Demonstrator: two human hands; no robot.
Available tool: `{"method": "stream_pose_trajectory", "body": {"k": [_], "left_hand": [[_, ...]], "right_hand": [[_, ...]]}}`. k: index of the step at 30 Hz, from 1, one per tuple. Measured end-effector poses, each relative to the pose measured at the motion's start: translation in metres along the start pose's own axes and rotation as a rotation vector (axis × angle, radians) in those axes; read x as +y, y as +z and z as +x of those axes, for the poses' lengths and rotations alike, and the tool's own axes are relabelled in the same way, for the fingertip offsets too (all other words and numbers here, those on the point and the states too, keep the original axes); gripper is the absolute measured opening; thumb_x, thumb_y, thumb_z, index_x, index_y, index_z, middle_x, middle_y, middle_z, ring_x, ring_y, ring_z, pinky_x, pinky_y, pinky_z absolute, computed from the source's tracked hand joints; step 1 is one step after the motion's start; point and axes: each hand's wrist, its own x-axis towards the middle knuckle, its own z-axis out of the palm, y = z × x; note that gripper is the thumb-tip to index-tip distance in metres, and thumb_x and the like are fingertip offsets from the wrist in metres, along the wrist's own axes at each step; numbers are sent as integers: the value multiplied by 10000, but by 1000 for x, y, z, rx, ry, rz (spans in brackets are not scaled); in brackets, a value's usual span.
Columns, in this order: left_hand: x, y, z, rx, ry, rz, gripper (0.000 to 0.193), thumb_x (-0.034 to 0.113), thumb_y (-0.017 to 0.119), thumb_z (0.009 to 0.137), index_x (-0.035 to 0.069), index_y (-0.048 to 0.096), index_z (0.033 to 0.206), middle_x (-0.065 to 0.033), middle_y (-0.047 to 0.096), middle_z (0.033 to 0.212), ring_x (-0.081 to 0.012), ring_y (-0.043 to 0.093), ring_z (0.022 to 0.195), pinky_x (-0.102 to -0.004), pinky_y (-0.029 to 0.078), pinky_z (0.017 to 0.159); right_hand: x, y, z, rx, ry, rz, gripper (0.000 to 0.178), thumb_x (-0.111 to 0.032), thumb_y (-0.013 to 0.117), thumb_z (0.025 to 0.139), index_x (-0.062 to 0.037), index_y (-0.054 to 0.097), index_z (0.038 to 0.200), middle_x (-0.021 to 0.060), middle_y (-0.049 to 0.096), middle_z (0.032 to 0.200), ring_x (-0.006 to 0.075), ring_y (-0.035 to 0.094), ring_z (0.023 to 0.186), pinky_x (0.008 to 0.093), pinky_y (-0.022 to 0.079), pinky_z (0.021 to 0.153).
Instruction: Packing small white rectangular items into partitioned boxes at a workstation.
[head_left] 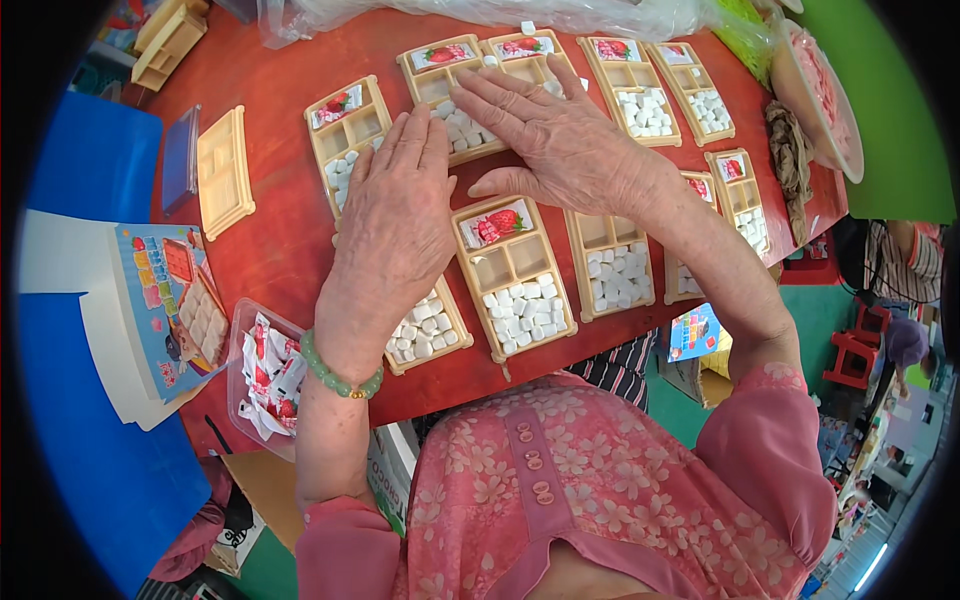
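Several beige compartment trays stand on a red table, most with white marshmallows in the large section. My left hand [398,210] is held flat, fingers stretched close together, over the left trays, hiding parts of them. Its fingertips are beside the marshmallows of a far middle tray [432,93]. My right hand [565,145] reaches across the same group, fingers spread and palm down, thumb to the left. Marshmallows [465,130] show between the two hands. Nearest me, a tray [505,345] holds marshmallows [525,312] and a strawberry-printed packet [497,224]. Neither hand visibly holds anything.
A clear tub [236,395] of red-and-white packets stands at the left near edge, beside a printed blue box [160,315]. Farther left lies another beige tray [226,175]. Clear plastic sheeting [400,15] runs along the back. At right are a bowl [848,145] and brown crumpled cloth [788,150].
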Motion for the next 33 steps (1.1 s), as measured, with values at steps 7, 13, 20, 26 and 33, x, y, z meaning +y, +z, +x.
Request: {"method": "stream_pose_trajectory", "body": {"k": [7,13,20,26,33], "left_hand": [[3,7,-7,-35,-19,-17,489,46,547,946,-84,431,1403,-241,446,1469,-382,434,1363,-468,370,1111],[2,6,-6,-66,-8,57,471,51,543,944,-66,449,1390,-237,451,1468,-379,411,1390,-495,352,1118],[-3,5,3,118,49,-34,319,53,598,916,-78,587,1207,-222,611,1257,-383,565,1220,-452,464,1018],[-7,5,16,233,-16,-96,188,70,688,852,-19,679,1018,-158,676,1107,-330,644,1037,-415,536,877],[-13,17,22,269,14,-77,111,66,702,828,8,711,922,-127,698,1055,-308,650,996,-408,538,861]], "right_hand": [[-6,10,-4,-53,-27,19,852,-621,543,910,-68,351,1529,98,366,1587,237,324,1479,580,138,1220],[-8,8,-5,-58,-18,13,888,-654,529,900,-47,354,1524,100,349,1594,236,311,1485,580,134,1222],[-9,9,-12,-60,22,-34,929,-698,493,896,-44,330,1535,122,337,1597,243,262,1505,580,120,1225],[-12,0,-9,-49,-1,-14,908,-675,505,904,-31,346,1525,128,344,1593,238,262,1506,567,120,1229],[-14,5,-7,-107,24,67,903,-651,541,899,-29,345,1524,119,331,1601,237,267,1503,555,116,1235]]}}
